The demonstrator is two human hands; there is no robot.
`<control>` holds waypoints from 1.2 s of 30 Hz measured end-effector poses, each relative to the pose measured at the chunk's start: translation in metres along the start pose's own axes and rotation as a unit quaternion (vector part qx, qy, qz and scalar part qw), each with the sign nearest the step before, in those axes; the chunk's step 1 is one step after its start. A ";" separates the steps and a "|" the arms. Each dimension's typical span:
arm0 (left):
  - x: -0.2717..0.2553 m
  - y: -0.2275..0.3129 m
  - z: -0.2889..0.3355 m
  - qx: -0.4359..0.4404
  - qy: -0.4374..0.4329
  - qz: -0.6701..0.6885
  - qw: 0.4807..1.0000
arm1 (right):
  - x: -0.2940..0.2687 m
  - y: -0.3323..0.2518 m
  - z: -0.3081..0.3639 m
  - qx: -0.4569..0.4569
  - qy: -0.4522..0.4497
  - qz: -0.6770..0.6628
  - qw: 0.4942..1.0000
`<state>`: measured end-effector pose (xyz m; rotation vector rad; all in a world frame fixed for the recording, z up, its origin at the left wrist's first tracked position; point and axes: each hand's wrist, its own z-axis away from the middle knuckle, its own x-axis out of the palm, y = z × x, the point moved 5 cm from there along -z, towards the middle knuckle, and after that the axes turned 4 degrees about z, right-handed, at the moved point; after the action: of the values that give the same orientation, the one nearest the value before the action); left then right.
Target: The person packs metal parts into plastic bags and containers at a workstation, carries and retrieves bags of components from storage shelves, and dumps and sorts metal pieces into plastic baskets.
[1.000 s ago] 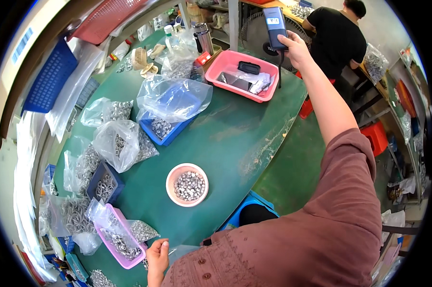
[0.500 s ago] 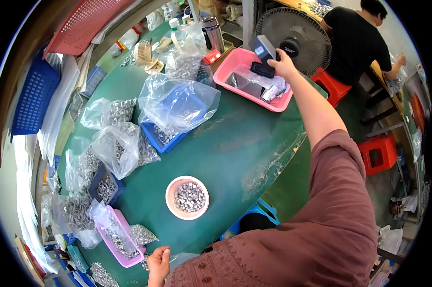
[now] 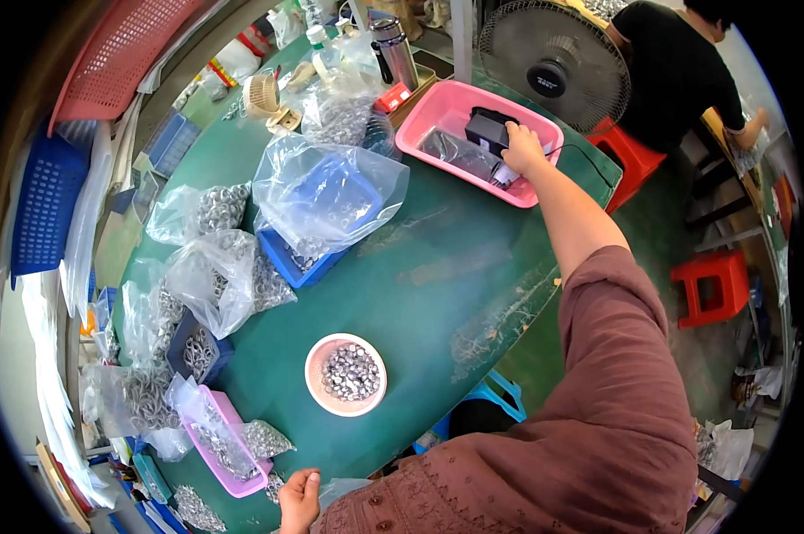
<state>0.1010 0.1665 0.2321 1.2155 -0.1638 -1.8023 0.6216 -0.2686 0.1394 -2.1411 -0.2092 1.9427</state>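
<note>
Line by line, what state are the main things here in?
Right hand: fingers on dark device, grip unclear
Dark device: inside pink basin
Pink basin: upright, open
Left hand: curled shut
Cream bowl: upright, partly filled
Flask: upright
Blue tray: partly covered by clear bag
Large fan: running or stopped, unclear

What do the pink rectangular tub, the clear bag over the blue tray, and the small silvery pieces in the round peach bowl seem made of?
Pink rectangular tub: likely moulded plastic, smooth, with even colour and rounded corners. Clear bag: probably thin, glossy plastic film, creased and see-through. Small silvery pieces: perhaps shiny metal, as they glint; coated plastic could look alike.
</note>
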 end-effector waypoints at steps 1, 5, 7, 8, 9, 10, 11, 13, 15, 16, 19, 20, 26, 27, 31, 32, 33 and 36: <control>0.001 0.000 -0.001 0.002 -0.001 0.007 1.000 | 0.000 0.004 0.001 0.004 0.001 0.001 1.000; -0.003 -0.013 -0.010 -0.008 -0.011 0.039 0.999 | 0.006 -0.012 -0.003 0.024 -0.038 0.042 0.998; -0.004 -0.012 -0.011 -0.007 -0.012 0.049 0.999 | 0.012 -0.022 -0.003 0.026 -0.044 0.058 0.997; -0.002 -0.008 -0.009 -0.008 -0.011 0.049 0.999 | 0.013 -0.020 0.000 0.032 -0.039 0.065 0.997; -0.002 -0.004 -0.007 -0.018 -0.008 0.056 0.998 | 0.014 -0.019 0.001 0.037 -0.034 0.073 0.996; -0.001 -0.001 -0.003 -0.028 -0.005 0.063 0.998 | 0.015 -0.017 0.002 0.035 -0.035 0.073 0.996; -0.001 -0.004 -0.002 -0.031 -0.004 0.066 0.997 | 0.016 -0.015 0.002 0.051 -0.028 0.087 0.995; -0.007 -0.008 -0.004 0.025 0.055 0.063 0.996 | 0.016 -0.011 0.002 0.060 -0.018 0.126 0.990; -0.016 -0.007 -0.003 0.041 0.096 0.077 0.992 | 0.016 -0.017 0.006 0.047 -0.023 0.158 0.986; -0.021 -0.008 0.000 0.029 0.116 0.093 0.988 | 0.009 -0.023 0.009 0.040 -0.020 0.109 0.993; -0.044 0.008 0.004 0.055 0.151 0.017 0.987 | -0.030 -0.027 0.023 -0.116 0.179 0.038 0.976; -0.046 0.018 0.007 0.063 0.156 0.001 0.986 | -0.037 -0.022 0.041 -0.144 0.193 0.001 0.971; -0.069 0.051 0.001 0.209 0.149 -0.013 0.966 | -0.014 -0.101 0.159 -0.242 0.007 -0.214 0.946; -0.063 0.049 0.003 0.231 0.123 -0.026 0.965 | -0.002 -0.117 0.190 -0.233 -0.063 -0.248 0.938; -0.055 0.019 -0.007 0.296 0.060 -0.081 0.950 | 0.052 -0.182 0.315 -0.008 -0.492 -0.436 0.754; -0.055 0.014 -0.010 0.297 0.064 -0.084 0.949 | 0.060 -0.197 0.338 0.030 -0.527 -0.457 0.716; -0.054 0.011 -0.012 0.318 0.065 -0.093 0.941 | 0.064 -0.214 0.359 0.049 -0.563 -0.470 0.678; -0.046 -0.008 -0.027 0.344 0.053 -0.103 0.932 | 0.084 -0.234 0.378 0.152 -0.550 -0.466 0.676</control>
<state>0.1212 0.2154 0.2446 1.8712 -0.6723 -1.9173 0.2679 0.0102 0.0905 -0.1916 -0.8726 1.9849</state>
